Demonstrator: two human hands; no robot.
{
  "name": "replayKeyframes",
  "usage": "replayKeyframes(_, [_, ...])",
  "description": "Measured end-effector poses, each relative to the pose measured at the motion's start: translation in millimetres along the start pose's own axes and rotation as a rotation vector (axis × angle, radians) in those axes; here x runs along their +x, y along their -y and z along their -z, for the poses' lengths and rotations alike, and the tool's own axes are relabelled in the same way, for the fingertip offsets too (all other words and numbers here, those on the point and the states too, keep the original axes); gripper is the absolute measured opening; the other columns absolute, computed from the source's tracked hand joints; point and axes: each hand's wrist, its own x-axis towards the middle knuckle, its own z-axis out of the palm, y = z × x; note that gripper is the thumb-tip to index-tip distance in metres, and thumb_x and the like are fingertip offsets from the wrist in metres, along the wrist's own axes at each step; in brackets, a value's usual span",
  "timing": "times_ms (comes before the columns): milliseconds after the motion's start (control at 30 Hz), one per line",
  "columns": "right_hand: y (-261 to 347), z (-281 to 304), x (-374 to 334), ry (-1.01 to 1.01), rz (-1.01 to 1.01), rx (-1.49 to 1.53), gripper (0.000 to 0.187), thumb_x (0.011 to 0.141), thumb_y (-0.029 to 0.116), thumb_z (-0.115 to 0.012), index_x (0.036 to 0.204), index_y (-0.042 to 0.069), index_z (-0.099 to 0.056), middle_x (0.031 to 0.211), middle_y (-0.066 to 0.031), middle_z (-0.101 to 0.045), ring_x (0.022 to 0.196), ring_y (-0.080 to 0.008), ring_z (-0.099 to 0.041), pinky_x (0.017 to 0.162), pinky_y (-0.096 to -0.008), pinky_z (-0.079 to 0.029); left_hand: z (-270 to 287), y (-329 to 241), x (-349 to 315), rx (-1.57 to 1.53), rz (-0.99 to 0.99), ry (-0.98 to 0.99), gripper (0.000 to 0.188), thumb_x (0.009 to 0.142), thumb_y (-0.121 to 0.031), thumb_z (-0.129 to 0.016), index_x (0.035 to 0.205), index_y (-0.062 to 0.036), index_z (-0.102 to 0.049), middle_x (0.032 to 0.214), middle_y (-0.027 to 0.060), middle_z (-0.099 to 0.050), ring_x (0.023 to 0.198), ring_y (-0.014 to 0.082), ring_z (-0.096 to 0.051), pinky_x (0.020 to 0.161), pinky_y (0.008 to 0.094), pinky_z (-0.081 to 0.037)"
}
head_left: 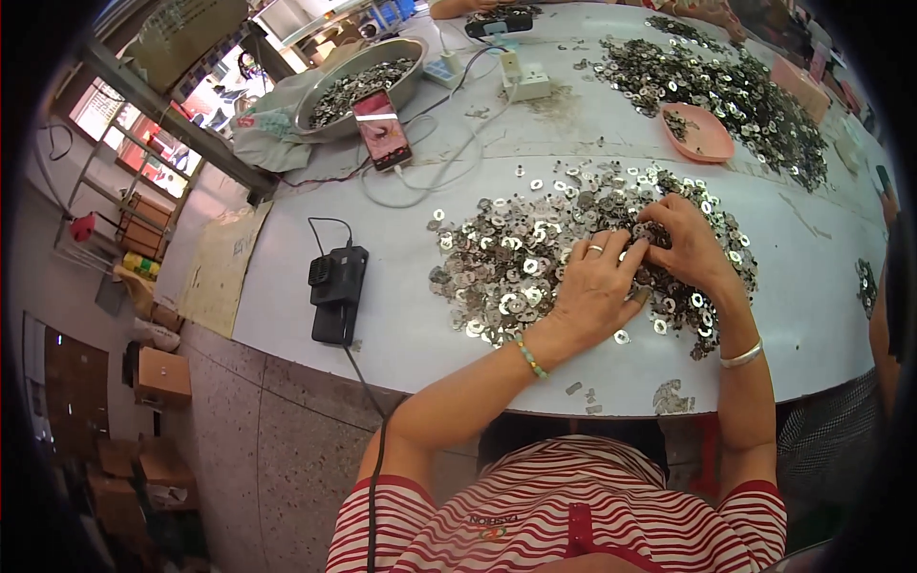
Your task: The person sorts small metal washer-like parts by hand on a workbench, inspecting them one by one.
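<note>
A spread-out heap of small, shiny metal pieces point(506, 267), many of them ring-like, lies on the pale tabletop in front of me. Over its right part my left hand point(597, 286), with a ring and a beaded bracelet, has its fingers bent and brought together. Close against it, my right hand point(693, 250) curls in from the right, its thumb and fingertips pinched near the left fingertips. Whatever is between the fingers of either hand is too small and too covered to name. A few flat scraps point(673, 396) lie by the near table edge.
Left of the heap sits a black boxy device point(336, 296) with a cable. Farther back are a lit phone point(382, 134), a metal basin point(415, 86) of pieces and a white power socket point(525, 86). A pink tray point(724, 151) adjoins a second heap point(707, 81). Other people's hands show at the far edge.
</note>
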Motion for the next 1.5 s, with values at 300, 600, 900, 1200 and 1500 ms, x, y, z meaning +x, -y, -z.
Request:
replayKeyframes(300, [4.1, -5.6, 20.9, -0.031, -0.045, 0.278, 0.019, 0.078, 0.011, -0.068, 0.091, -0.002, -0.064, 0.073, -0.0075, -0.062, 0.067, -0.0133, -0.057, 0.063, -0.0288, -0.048, 1.2, 28.2, 9.2, -0.084, 0.097, -0.039, 0.035, 0.071, -0.003, -0.068, 0.105, -0.0039, -0.059, 0.095, 0.0147, -0.057, 0.095, 0.0348, -0.057, 0.08, 0.0437, -0.047])
replayKeyframes(600, [-13.6, 3.4, 14.2, -0.053, -0.195, 0.351, 0.012, 0.082, 0.008, -0.063, 0.089, -0.001, -0.065, 0.074, -0.0045, -0.064, 0.066, -0.0098, -0.056, 0.061, -0.0264, -0.047, -2.2, 37.1, 11.6, -0.146, 0.189, -0.121, 0.019, 0.079, -0.003, -0.068, 0.098, -0.0032, -0.066, 0.087, 0.0111, -0.063, 0.07, 0.0237, -0.06, 0.065, 0.034, -0.049])
replayKeyframes(900, [-20.9, -2.2, 17.4, -0.099, -0.14, 0.306, 0.018, 0.081, 0.012, -0.061, 0.093, 0.0, -0.067, 0.077, -0.0128, -0.068, 0.07, -0.0226, -0.065, 0.068, -0.0327, -0.051, 3.7, 42.3, 13.9, -0.146, 0.201, -0.154, 0.018, 0.08, -0.002, -0.066, 0.099, -0.0007, -0.067, 0.088, 0.013, -0.066, 0.074, 0.0234, -0.064, 0.068, 0.0336, -0.051])
replayKeyframes(1200, [-22.0, -22.6, 16.4, -0.097, 0.154, 0.169, 0.037, 0.075, 0.025, -0.073, 0.105, 0.005, -0.065, 0.099, -0.0158, -0.064, 0.096, -0.0336, -0.06, 0.085, -0.0405, -0.049, 1.9, 45.2, 16.9, -0.129, 0.174, -0.122, 0.02, 0.085, -0.004, -0.061, 0.104, -0.0024, -0.066, 0.086, 0.0153, -0.064, 0.077, 0.032, -0.062, 0.069, 0.0412, -0.047])
replayKeyframes(1500, [-4.2, -39.7, 9.6, -0.25, 0.127, 0.082, 0.009, 0.073, 0.003, -0.062, 0.079, 0.0, -0.056, 0.077, -0.018, -0.057, 0.077, -0.0384, -0.059, 0.066, -0.0447, -0.049, 9.7, 21.7, 15.5, -0.129, 0.136, -0.081, 0.014, 0.086, 0.0, -0.06, 0.099, 0.0001, -0.065, 0.09, 0.0128, -0.065, 0.079, 0.0276, -0.063, 0.071, 0.0367, -0.049])
